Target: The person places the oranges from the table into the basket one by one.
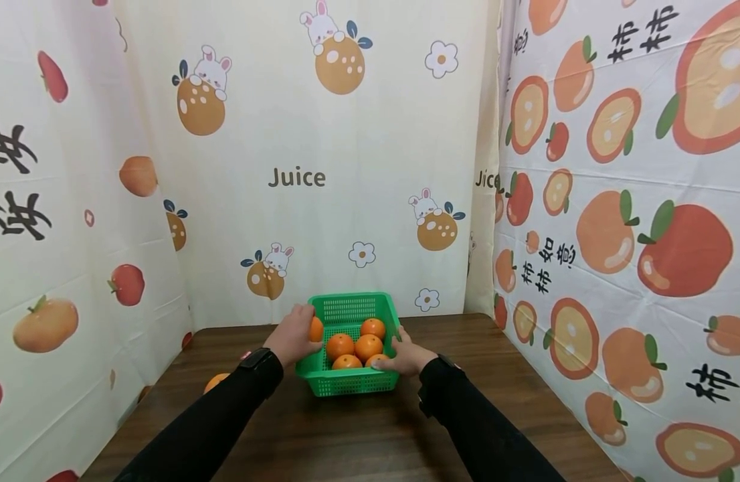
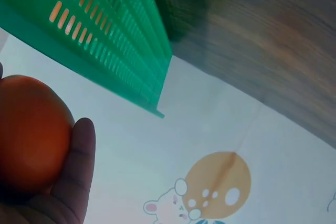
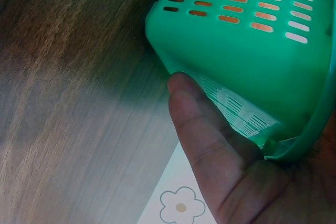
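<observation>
A green plastic basket (image 1: 354, 385) with slotted walls stands on the table, with several oranges (image 1: 340, 346) lying inside. My left hand (image 1: 290, 333) holds another orange (image 2: 32, 134) at the basket's left rim; in the left wrist view that fruit shows above the rim with a finger curved along its side. On the opposite side, my right hand (image 1: 411, 356) grips the right rim, the thumb reaching over the inside. The right wrist view shows its fingers (image 3: 197, 124) extended along the outer wall, under the rim.
On the brown wooden table (image 1: 490, 395), one more orange (image 1: 216, 381) lies at the left, partly hidden by my left sleeve. A small reddish thing (image 1: 245, 355) peeks out behind the left wrist. Fruit-printed curtains (image 1: 358, 201) close off the back and both sides.
</observation>
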The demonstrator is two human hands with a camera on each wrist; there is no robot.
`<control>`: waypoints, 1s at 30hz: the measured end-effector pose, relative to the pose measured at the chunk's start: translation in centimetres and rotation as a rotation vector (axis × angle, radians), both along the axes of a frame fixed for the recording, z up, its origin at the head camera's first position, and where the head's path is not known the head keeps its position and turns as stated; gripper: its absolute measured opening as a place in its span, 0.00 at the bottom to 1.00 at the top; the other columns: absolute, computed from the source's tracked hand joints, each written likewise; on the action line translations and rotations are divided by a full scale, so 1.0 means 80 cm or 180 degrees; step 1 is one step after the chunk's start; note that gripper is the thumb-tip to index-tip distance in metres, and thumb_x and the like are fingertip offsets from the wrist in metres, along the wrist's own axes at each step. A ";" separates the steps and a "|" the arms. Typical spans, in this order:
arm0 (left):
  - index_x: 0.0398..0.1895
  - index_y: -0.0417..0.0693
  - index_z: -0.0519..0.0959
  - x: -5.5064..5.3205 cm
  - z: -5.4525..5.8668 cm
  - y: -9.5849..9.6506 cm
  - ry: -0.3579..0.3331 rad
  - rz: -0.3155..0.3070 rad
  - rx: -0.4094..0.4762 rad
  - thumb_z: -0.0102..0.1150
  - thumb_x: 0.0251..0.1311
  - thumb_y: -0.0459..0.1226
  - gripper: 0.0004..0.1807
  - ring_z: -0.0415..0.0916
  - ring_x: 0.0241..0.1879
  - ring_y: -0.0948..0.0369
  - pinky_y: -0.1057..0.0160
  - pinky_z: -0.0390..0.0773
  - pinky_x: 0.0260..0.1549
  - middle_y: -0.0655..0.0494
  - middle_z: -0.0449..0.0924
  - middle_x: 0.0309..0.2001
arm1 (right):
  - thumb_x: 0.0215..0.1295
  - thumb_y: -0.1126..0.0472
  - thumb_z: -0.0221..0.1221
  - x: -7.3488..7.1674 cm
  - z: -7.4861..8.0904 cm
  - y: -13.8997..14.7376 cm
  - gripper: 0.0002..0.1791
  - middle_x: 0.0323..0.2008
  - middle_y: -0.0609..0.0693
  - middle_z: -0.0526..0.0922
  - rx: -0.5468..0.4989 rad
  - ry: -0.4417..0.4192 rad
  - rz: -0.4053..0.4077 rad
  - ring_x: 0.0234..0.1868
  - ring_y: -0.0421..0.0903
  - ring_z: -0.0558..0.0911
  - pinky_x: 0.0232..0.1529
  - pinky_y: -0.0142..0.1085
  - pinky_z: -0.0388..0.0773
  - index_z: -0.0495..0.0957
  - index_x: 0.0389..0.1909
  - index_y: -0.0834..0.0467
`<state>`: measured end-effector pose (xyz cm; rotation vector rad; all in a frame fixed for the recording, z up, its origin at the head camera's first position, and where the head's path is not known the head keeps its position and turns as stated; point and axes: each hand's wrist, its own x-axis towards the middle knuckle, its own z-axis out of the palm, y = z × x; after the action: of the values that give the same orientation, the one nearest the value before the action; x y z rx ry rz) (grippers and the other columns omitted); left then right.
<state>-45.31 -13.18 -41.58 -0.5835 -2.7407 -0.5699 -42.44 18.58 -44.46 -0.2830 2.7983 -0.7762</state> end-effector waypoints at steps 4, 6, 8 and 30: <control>0.59 0.45 0.72 0.001 -0.004 0.004 -0.0104 -0.0014 0.0090 0.80 0.55 0.46 0.35 0.74 0.37 0.56 0.60 0.83 0.38 0.47 0.74 0.49 | 0.68 0.28 0.62 -0.002 -0.004 -0.001 0.58 0.88 0.59 0.35 0.0011 0.0004 0.0005 0.82 0.65 0.60 0.78 0.60 0.64 0.55 0.84 0.63; 0.59 0.45 0.72 0.002 -0.006 0.006 -0.0128 -0.0010 0.0109 0.80 0.55 0.47 0.34 0.74 0.37 0.57 0.61 0.83 0.38 0.47 0.74 0.49 | 0.68 0.28 0.62 -0.002 -0.004 -0.002 0.58 0.88 0.60 0.35 0.0005 0.0011 0.0006 0.82 0.66 0.61 0.78 0.60 0.64 0.56 0.84 0.64; 0.60 0.44 0.72 0.004 -0.006 0.007 -0.0157 0.0000 0.0142 0.80 0.55 0.46 0.34 0.74 0.38 0.56 0.60 0.83 0.39 0.47 0.74 0.50 | 0.68 0.28 0.62 -0.002 -0.004 -0.003 0.58 0.88 0.59 0.35 0.0019 0.0017 0.0008 0.82 0.66 0.62 0.77 0.60 0.65 0.56 0.84 0.64; 0.57 0.45 0.71 0.009 -0.021 0.023 0.0075 -0.0061 0.0014 0.82 0.55 0.45 0.34 0.70 0.42 0.55 0.57 0.80 0.45 0.49 0.73 0.48 | 0.68 0.28 0.62 0.001 0.000 -0.001 0.57 0.88 0.59 0.35 0.0032 0.0042 0.0003 0.81 0.65 0.63 0.78 0.59 0.65 0.57 0.84 0.63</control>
<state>-44.57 -11.37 -43.27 -0.6122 -2.7139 -0.5698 -42.36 18.49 -44.46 -0.2888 2.8134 -0.7625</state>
